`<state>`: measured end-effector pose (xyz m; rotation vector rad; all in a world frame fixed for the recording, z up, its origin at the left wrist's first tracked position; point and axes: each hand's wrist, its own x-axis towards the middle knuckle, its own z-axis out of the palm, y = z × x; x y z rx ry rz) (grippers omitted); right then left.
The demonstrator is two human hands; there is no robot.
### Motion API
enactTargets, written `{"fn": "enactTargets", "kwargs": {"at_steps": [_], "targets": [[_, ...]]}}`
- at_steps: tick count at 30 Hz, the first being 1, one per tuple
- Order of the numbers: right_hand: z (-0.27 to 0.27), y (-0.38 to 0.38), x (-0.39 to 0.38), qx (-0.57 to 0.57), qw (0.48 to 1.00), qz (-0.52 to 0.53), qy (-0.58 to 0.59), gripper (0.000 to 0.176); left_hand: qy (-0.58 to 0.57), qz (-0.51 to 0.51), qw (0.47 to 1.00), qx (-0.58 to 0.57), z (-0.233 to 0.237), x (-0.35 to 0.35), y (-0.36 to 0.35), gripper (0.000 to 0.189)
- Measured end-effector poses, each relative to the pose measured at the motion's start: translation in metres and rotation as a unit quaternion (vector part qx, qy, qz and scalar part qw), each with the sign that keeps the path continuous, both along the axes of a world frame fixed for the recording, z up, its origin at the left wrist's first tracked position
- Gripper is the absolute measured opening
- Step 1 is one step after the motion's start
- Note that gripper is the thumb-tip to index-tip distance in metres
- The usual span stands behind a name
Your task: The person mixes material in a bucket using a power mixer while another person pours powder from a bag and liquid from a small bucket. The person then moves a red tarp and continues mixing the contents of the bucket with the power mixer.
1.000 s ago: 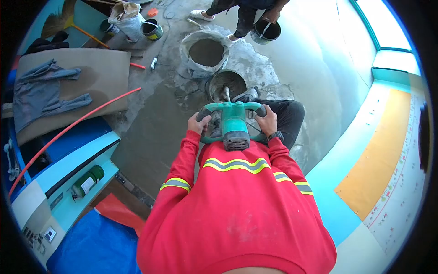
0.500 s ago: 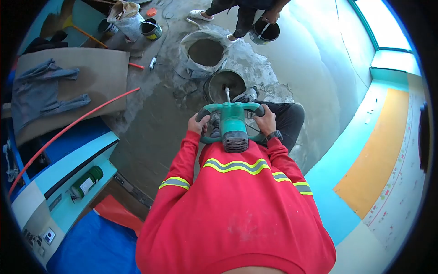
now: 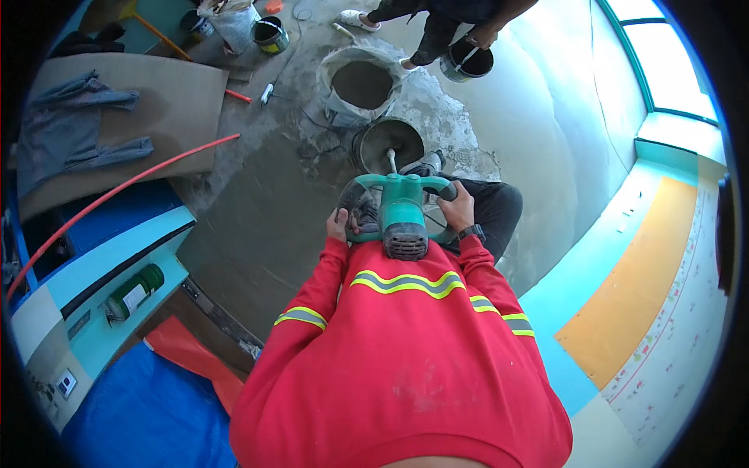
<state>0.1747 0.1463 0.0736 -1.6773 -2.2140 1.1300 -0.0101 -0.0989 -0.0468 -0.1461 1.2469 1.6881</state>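
A green handheld paddle mixer (image 3: 403, 204) stands close to my body, its motor end toward my red top. From its far end the shaft (image 3: 392, 161) reaches down into a dark bucket (image 3: 359, 158) of grey material. My left hand (image 3: 339, 225) is closed at the lower part of the left handle. On the other side, my right hand (image 3: 459, 207) is wrapped round the right handle, a dark watch on its wrist. The paddle's lower end is hidden in the bucket.
Beyond the bucket sits a white sack (image 3: 331, 82) of grey powder. A co-worker's hand (image 3: 483, 37) holds a black bucket (image 3: 466, 64). Cardboard (image 3: 175, 93) with a grey garment (image 3: 58, 136) lies left, near a red hose (image 3: 125, 184). A cable crosses the floor.
My left hand has slid lower on its handle. My view has shifted slightly. The co-worker and the black bucket appear a little farther right.
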Motion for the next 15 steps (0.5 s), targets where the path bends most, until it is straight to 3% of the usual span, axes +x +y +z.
{"fn": "enactTargets", "kwargs": {"at_steps": [10, 15], "targets": [[-0.012, 0.019, -0.003, 0.018, 0.999, 0.033, -0.017, 0.039, -0.083, 0.003, 0.996, -0.025, 0.018, -0.008, 0.013, 0.049], [-0.026, 0.08, -0.021, 0.01, 0.996, 0.086, -0.035, 0.04, -0.164, 0.041, 0.985, -0.021, 0.028, -0.002, 0.049, 0.052]]}}
